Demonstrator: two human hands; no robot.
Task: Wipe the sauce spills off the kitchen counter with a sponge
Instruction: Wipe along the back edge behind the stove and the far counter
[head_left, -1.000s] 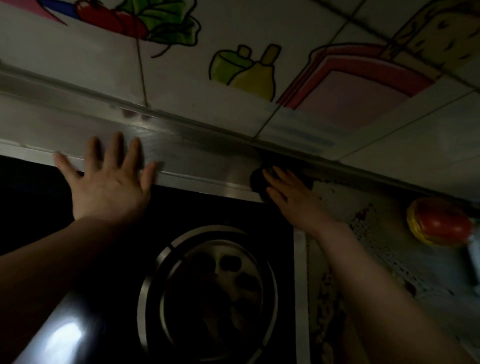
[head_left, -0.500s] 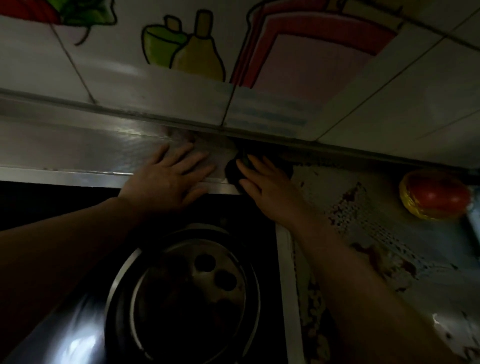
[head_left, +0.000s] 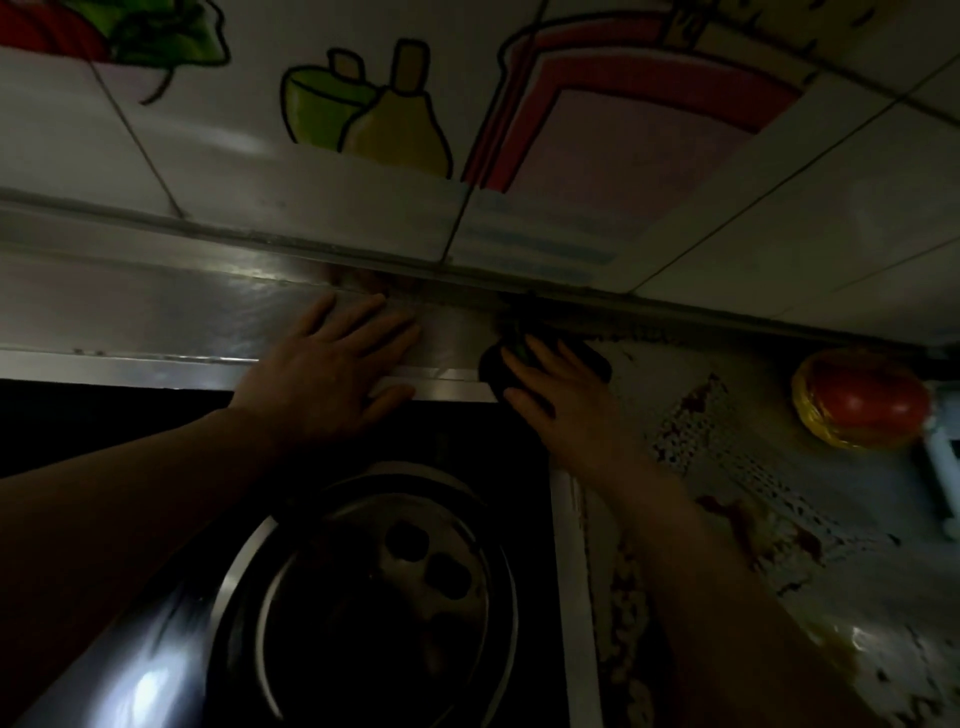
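Note:
My right hand (head_left: 563, 410) presses a dark sponge (head_left: 493, 370) flat against the counter at the back corner, where the steel strip meets the wall. Most of the sponge is hidden under my fingers. My left hand (head_left: 332, 376) lies flat, fingers spread, on the steel strip (head_left: 156, 322) behind the stove, just left of the sponge. Reddish-brown sauce spills (head_left: 758, 525) and foamy smears cover the counter (head_left: 857, 525) to the right of my right forearm.
A black stove top with a round burner (head_left: 374, 587) fills the lower middle. A red and yellow round object (head_left: 862, 397) sits at the right by the wall. Tiled wall (head_left: 779, 208) with painted pictures rises behind.
My left hand slid right along the steel strip and now rests close to the sponge. The right hand with the sponge stays at the back corner. The view shifted slightly.

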